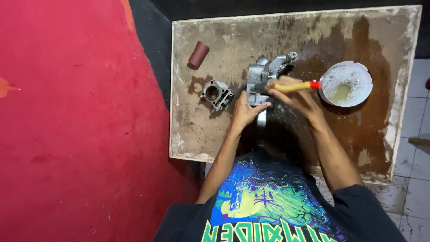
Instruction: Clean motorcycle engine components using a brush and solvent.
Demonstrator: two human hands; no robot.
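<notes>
A grey metal engine casing lies near the middle of a stained wooden board. My left hand presses on the casing's near side, steadying it. My right hand grips a brush with a yellow handle and red end, its bristle end against the casing's top. A smaller metal cylinder block sits to the left of my left hand.
A white bowl of foamy, yellowish liquid stands right of the casing. A rolled piece of reddish sandpaper lies at the board's far left. The board's middle and right are wet and dark. A red surface lies left, tiles right.
</notes>
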